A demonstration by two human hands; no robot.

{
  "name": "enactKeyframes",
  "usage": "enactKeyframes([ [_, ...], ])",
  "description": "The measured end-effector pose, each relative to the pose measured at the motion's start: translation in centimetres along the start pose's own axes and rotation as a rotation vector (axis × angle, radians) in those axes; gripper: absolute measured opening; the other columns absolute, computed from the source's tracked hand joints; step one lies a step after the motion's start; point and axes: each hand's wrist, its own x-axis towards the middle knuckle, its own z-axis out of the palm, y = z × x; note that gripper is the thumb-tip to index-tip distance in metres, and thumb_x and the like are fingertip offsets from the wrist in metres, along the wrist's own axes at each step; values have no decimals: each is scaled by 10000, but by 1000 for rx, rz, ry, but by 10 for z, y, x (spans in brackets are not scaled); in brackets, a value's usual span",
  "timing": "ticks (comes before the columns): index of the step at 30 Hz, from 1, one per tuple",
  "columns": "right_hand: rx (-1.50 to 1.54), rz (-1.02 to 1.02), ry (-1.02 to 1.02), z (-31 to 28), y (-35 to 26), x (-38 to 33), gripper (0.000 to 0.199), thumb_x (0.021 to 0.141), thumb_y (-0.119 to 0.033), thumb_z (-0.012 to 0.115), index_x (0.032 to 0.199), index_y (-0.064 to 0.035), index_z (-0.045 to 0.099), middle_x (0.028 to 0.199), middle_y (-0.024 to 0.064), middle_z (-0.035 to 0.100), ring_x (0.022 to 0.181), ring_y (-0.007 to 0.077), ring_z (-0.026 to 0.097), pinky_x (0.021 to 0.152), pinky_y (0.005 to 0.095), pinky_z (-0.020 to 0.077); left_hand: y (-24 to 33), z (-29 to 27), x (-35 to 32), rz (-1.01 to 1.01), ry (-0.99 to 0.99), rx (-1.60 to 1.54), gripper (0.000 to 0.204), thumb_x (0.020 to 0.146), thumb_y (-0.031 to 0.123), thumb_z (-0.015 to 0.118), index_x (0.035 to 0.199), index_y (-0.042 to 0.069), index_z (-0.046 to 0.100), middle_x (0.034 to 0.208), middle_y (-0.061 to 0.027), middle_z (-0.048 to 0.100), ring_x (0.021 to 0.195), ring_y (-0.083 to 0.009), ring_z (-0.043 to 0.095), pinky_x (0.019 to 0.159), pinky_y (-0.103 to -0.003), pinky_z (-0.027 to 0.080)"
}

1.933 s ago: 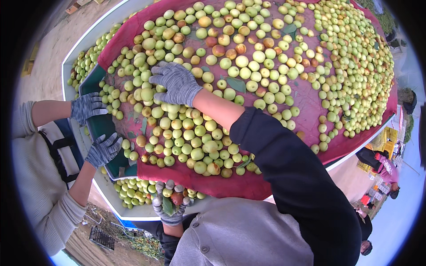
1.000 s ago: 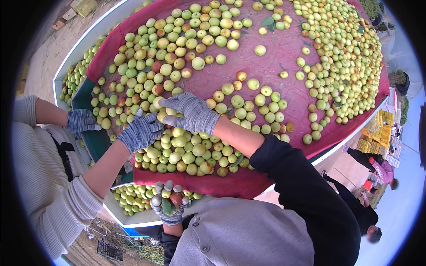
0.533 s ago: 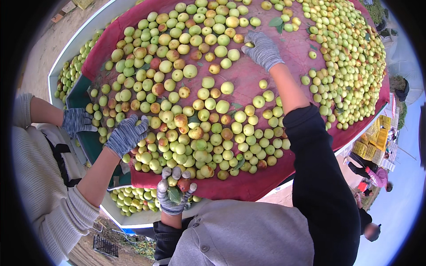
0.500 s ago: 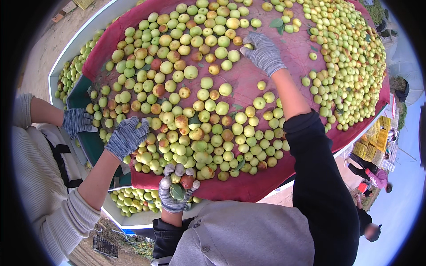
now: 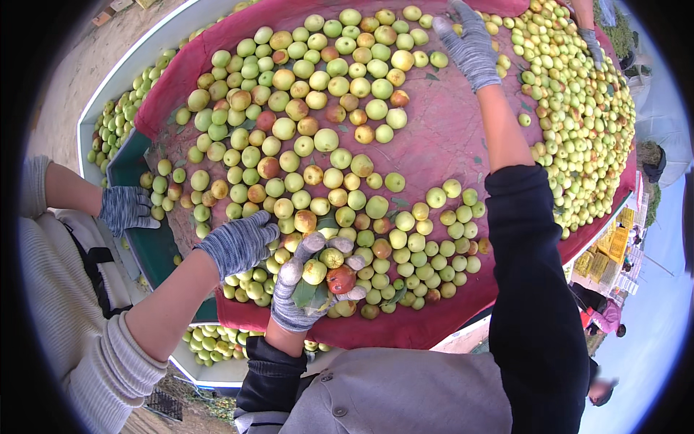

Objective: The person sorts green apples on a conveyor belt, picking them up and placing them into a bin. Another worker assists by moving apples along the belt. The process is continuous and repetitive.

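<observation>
My left hand [image 5: 302, 289], in a grey knitted glove, is turned palm up at the near edge of the sorting bed. Its fingers curl around a few jujubes: a brownish-red one [image 5: 340, 280] with a blemish, and yellow-green ones [image 5: 314, 272]. A green leaf [image 5: 306, 295] lies in the same palm. Farther off, my right hand [image 5: 473, 52], gloved alike, reaches over the bed with its fingers apart. A jujube shows by its thumb, apparently not gripped. Many loose green jujubes [image 5: 325, 140], some blotched brown, lie between my hands on the red cloth [image 5: 423, 155].
At the left, a co-worker's two gloved hands [image 5: 238, 244] touch the jujubes near a green chute [image 5: 155, 235]. Another person's hand [image 5: 590, 48] is over the big pile [image 5: 578, 123] at the right. A white-rimmed bin [image 5: 90, 119] borders the bed; yellow crates [image 5: 614, 244] stand beyond.
My right hand has moved farther away and rightward. My left hand has risen over the bed's edge, showing more jujubes in its palm. The co-worker's nearer hand has shifted right; another hand appears top right.
</observation>
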Motion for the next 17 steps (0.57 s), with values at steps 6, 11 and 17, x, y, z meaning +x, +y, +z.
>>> enactKeyframes([
  [6, -651, 149, -171, 65, 41, 23, 640, 822, -389, 696, 1369, -114, 508, 1291, 189, 580, 1212, 353, 521, 1063, 431, 376, -3, -18, -65, 89, 93, -100, 433, 976, 449, 488, 1322, 189, 491, 1326, -126, 445, 1183, -359, 457, 815, -543, 520],
  [11, -544, -139, -311, 142, -40, -35, 632, 816, -604, 614, 1289, -185, 593, 1176, 135, 624, 1018, 338, 575, 956, 436, 454, -12, -25, -84, 129, 138, -121, 421, 977, 443, 488, 1326, 207, 488, 1324, -100, 441, 1206, -345, 438, 824, -535, 508],
  [17, -545, -233, -490, 180, -148, -112, 579, 816, -592, 595, 1282, -249, 595, 1277, 58, 597, 1205, 278, 541, 1138, 407, 309, -19, -18, -94, 120, 4, -87, 436, 968, 475, 495, 1341, 247, 484, 1356, -78, 412, 1265, -312, 373, 883, -547, 478],
])
